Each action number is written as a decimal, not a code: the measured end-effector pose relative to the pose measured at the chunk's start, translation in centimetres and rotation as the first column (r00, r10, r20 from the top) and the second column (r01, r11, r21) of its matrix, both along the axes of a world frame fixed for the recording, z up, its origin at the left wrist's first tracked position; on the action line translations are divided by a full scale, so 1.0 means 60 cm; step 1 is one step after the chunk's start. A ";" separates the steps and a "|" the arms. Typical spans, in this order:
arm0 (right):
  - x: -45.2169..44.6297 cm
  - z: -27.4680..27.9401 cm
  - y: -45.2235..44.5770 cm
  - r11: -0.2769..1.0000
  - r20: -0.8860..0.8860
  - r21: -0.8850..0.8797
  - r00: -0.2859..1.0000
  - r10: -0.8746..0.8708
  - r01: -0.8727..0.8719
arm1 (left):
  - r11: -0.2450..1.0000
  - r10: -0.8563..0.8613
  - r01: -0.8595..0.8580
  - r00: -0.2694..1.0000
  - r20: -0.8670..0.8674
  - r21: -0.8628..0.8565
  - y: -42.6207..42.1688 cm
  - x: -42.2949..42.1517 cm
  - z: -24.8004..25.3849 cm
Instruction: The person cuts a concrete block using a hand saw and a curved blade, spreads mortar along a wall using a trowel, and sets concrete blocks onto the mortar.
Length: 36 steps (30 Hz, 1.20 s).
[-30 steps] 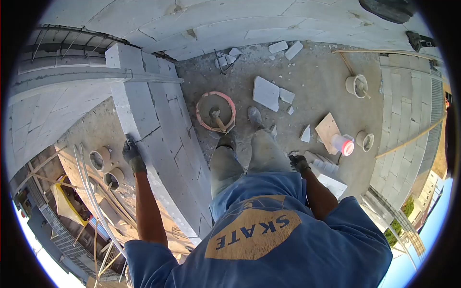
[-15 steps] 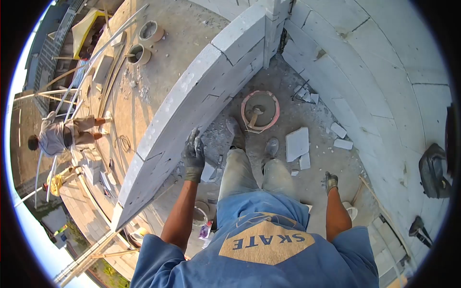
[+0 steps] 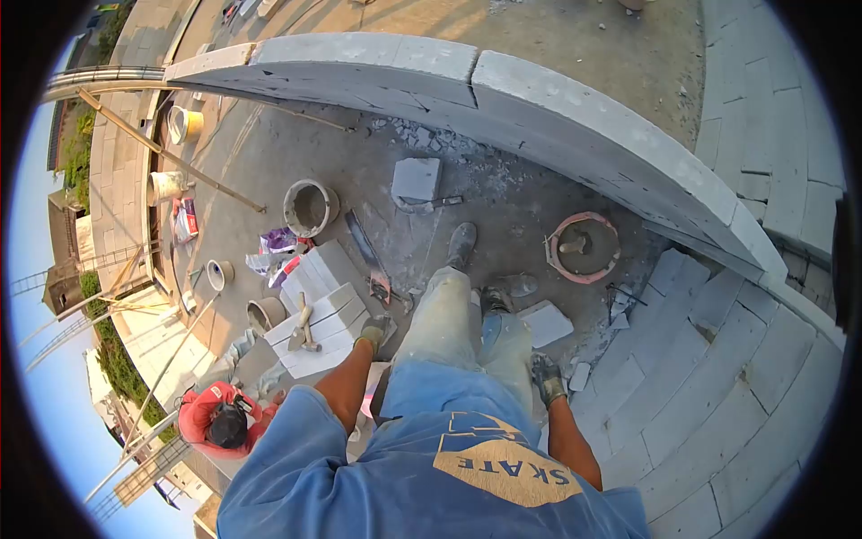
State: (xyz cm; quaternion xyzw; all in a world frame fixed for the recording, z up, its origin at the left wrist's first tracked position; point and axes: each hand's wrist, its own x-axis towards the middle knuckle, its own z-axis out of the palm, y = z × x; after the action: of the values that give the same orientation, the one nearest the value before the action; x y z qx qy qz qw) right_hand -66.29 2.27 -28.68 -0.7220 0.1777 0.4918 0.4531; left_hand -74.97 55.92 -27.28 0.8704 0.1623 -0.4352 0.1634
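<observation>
My left hand (image 3: 375, 333), in a dark glove, hangs beside a stack of white blocks (image 3: 325, 286), with its fingers loosely apart and nothing visible in them. Whether it touches the stack I cannot tell. A hammer (image 3: 307, 325) with a wooden handle lies on these blocks. Just past them, a handsaw (image 3: 366, 251) rests on the floor. On the other side, my gloved right hand (image 3: 547, 377) is open and low beside my leg, near a flat white block piece (image 3: 545, 323).
A pink-rimmed tub (image 3: 549, 255) of grey mix stands by the low block wall (image 3: 575, 103). A round bucket (image 3: 333, 208) and a loose block (image 3: 416, 178) are ahead. A co-worker in red (image 3: 211, 415) crouches at left. Poles (image 3: 171, 148) cross the left side.
My view has turned left, bringing the block stack, hammer, saw and crouching person into sight. My left hand has dropped beside the blocks; my right hand has moved in towards my leg.
</observation>
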 end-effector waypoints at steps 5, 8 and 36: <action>0.092 0.012 0.187 0.634 -0.341 -0.358 0.728 0.595 -0.685 | 0.986 0.155 -0.149 0.985 0.081 -0.078 -0.025 0.044 -0.288; 0.100 -0.063 0.202 0.482 -0.356 -0.398 0.615 0.703 -0.781 | 0.985 0.149 -0.149 0.989 -0.014 -0.084 -0.026 0.205 -0.240; 0.172 -0.186 0.387 -0.073 -0.432 -0.506 0.179 0.884 -0.859 | -0.023 0.945 -0.895 -0.166 0.283 -0.445 0.128 -0.093 -0.342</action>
State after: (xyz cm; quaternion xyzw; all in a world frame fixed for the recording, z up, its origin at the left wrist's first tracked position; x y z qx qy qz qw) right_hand -55.94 25.49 -39.83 -0.7747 -0.1742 0.5492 -0.2605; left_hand -80.55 63.60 -47.77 0.5552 0.6617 0.0643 0.4998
